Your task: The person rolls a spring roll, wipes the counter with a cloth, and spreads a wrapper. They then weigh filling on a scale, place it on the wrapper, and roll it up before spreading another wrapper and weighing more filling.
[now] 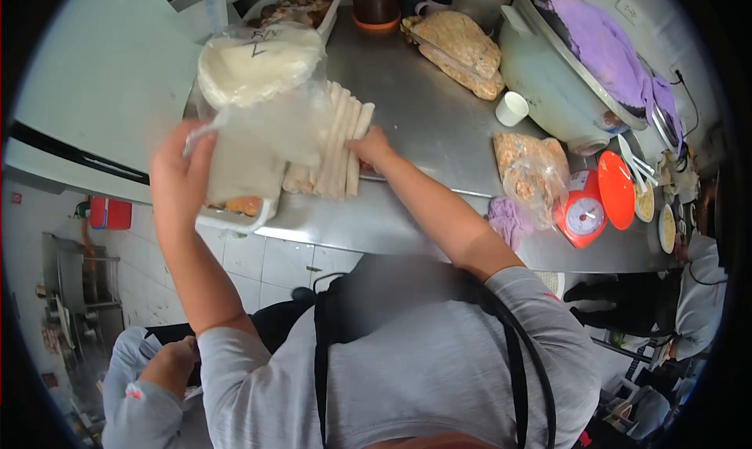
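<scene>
Two bare forearms reach forward. The left hand [178,155], blurred, pinches the edge of a clear plastic bag [270,132]; the right hand [372,147] curls against the pale rolls [335,147], fingertips partly hidden, so its grip cannot be told. The rolls lie between both hands, touching the right.

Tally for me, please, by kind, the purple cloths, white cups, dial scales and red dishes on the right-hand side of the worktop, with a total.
Purple cloths: 2, one draped over the large tub, one on the worktop
White cup: 1
Dial scale: 1
Red dish: 1
Total: 5
</scene>
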`<action>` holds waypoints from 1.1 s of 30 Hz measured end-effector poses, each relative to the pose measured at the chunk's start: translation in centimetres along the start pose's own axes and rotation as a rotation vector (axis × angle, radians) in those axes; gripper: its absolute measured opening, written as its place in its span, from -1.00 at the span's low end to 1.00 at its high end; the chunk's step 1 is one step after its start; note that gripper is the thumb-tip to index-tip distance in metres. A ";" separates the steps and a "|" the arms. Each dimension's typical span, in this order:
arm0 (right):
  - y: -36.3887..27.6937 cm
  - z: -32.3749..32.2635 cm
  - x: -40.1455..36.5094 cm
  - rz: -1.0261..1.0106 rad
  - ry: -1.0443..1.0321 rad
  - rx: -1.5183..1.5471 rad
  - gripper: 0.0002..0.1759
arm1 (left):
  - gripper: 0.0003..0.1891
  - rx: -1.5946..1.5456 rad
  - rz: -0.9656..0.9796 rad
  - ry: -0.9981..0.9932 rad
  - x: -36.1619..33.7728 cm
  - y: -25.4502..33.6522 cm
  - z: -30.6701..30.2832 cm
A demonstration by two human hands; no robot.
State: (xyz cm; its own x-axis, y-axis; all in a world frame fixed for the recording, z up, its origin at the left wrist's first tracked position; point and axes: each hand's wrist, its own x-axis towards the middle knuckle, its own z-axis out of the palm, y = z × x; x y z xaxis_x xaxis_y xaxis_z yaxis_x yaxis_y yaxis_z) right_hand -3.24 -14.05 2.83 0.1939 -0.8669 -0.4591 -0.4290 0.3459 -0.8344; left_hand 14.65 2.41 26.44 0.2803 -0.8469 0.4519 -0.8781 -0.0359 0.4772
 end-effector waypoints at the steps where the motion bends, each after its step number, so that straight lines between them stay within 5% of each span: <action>1: 0.0 0.5 -0.1 -0.021 0.028 0.036 -0.42 | -0.84 -0.044 0.000 0.022 -0.7 -0.4 -0.3; 9: -1.3 -0.4 0.5 -0.039 -0.047 -0.294 -0.50 | -0.86 -0.198 0.157 -0.059 -4.1 -4.7 -2.6; 15: -4.6 -5.2 5.7 -0.051 -0.019 0.152 -0.61 | -0.78 -0.311 0.171 -0.048 -4.7 -7.0 -3.4; 20: -12.2 -8.8 15.4 -0.087 -0.031 0.114 -0.71 | -0.73 -0.293 0.076 -0.016 -5.1 -8.1 -3.4; 28: -13.9 -1.1 27.5 0.044 -0.078 -0.037 -0.71 | -0.74 -0.235 -0.072 0.000 -4.7 -8.4 -2.9; 33: -12.7 -0.2 24.8 0.029 -0.087 -0.007 -0.72 | -0.77 -0.219 -0.069 -0.042 -3.4 -7.1 -2.1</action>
State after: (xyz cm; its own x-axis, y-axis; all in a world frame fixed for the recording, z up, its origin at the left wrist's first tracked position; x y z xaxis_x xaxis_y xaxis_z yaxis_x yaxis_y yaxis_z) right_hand 6.82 -40.01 2.11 0.2568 -0.8221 -0.5082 -0.4413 0.3680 -0.8184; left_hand 20.76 6.67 23.03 0.3165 -0.8677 0.3833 -0.7510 0.0176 0.6601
